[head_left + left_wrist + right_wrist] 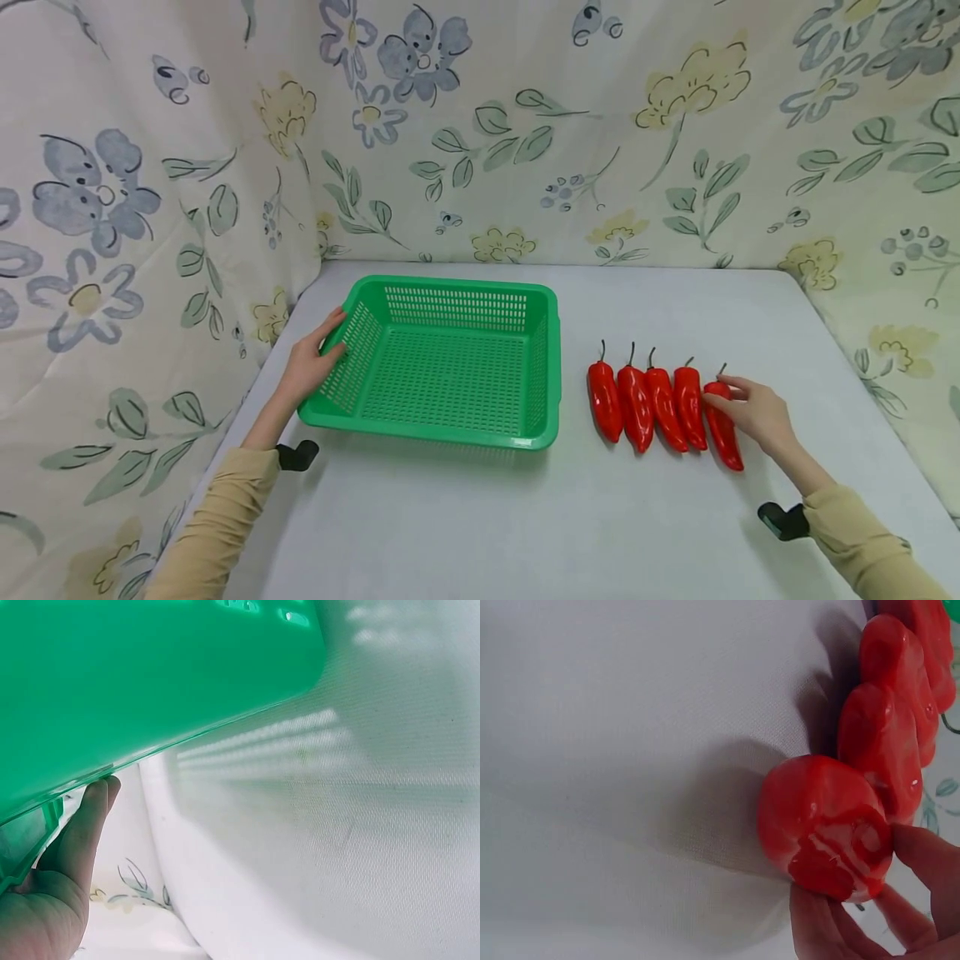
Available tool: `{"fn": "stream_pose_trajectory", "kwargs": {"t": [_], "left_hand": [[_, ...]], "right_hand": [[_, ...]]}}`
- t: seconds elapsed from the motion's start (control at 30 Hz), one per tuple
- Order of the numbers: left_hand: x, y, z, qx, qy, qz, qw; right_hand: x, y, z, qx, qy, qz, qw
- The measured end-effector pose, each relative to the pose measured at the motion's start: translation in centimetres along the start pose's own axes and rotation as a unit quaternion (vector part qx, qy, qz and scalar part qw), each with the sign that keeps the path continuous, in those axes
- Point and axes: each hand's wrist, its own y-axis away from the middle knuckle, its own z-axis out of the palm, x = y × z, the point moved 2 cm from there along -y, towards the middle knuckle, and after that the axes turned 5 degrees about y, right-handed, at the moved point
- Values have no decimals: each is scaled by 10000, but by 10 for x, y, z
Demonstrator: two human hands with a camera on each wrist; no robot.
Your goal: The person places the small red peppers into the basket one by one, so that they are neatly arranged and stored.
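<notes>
Pinching the rightmost red pepper (724, 433) near its stem on the counter (465, 533), the right hand's (761, 414) curled fingers need light, even pressure; the left hand (306, 367) grips the green basket's (427, 430) rim, best kept steady.

From my end: evenly bright head view, dimmer right-wrist view, glints on peppers (881, 742), soft shadows on worktop (592, 750).

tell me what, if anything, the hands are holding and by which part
The right hand pinches the rightmost pepper near its stem end; the left hand holds the green basket by its left rim.
</notes>
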Motion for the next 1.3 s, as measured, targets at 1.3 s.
{"fn": "stream_pose_trajectory", "kwargs": {"t": [1.3], "left_hand": [[0,0,0,-40,86,-22,10000]], "right_hand": [[-108,15,-24,-148,-2373,-93,9713]]}}
